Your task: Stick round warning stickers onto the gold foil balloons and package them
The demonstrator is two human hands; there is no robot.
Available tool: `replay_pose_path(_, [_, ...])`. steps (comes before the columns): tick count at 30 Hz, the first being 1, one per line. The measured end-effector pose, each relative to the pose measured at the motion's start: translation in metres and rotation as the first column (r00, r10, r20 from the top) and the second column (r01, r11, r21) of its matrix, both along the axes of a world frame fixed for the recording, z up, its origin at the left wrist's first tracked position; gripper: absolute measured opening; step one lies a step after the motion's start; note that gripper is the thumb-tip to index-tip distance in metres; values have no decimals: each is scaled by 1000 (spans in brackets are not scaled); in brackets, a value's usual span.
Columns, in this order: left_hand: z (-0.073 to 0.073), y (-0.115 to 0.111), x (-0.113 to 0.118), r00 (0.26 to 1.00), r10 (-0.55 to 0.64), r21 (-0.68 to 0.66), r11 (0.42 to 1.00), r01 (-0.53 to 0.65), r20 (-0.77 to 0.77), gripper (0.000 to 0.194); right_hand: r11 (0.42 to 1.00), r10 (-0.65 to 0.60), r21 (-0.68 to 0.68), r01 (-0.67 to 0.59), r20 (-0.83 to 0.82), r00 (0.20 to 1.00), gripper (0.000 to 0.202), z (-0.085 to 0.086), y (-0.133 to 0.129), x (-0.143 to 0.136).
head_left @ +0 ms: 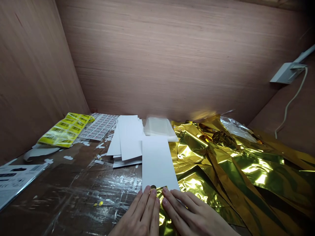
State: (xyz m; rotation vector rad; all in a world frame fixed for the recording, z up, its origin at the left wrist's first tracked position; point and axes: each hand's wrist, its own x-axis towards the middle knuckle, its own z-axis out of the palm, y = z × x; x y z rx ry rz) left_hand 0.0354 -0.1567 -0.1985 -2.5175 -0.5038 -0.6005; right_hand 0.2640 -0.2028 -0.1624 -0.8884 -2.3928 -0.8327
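Note:
At the bottom middle, my left hand [141, 211] and my right hand [190, 209] lie side by side with fingers pressed together. They grip the two sides of a shiny gold foil bag [162, 219], which shows in the gap between them. A white card [158, 164] reaches away from the fingertips, its near end at the foil's edge. Whether that end is inside or under the foil, I cannot tell. A small dark round spot [153, 186] shows by my left fingertips. The thumbs are hidden.
White cards [130, 137] and clear plastic sleeves [159, 127] lie behind. Gold foil bags [246, 167] cover the right side. Yellow label sheets [66, 129], a white label sheet [100, 126] and a printed packet [19, 180] are at left. Wooden panels enclose the table; a cable [287, 105] hangs right.

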Motion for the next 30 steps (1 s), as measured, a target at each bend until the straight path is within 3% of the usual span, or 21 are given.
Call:
replay_pose_path(5, [7,0,1,1000,3,12,1000,-3,-3,35,1000,-14,-18,14,17,1000,34,-3,-1,1])
replay_pose_path(14, [1,2,-2,999,2,-48,999,-5,-52,41,998,-37,-54,42,93,995,30,-10,-2,3])
replay_pose_path(22, [9,5,-5,989,-38,-43,999,33,-141,45,998,-26,-49,30,89,996,31,-8,-1,1])
replay_pose_path(24, [6,5,-5,990,-34,-30,999,30,-135,47,990,17,-142,-11,40,999,30,0,-1,2])
replay_pose_path(26, [1,4,-5,991,-30,-28,999,27,-129,50,941,-6,-338,-26,-92,996,34,10,1,4])
replay_pose_path(28, [-4,3,-5,992,-10,-46,999,4,-129,51,863,-183,-504,21,-273,945,42,20,8,7])
replay_pose_path(30, [-8,3,-6,991,13,-71,997,-23,-134,51,769,-418,-637,58,-432,799,49,25,19,10])
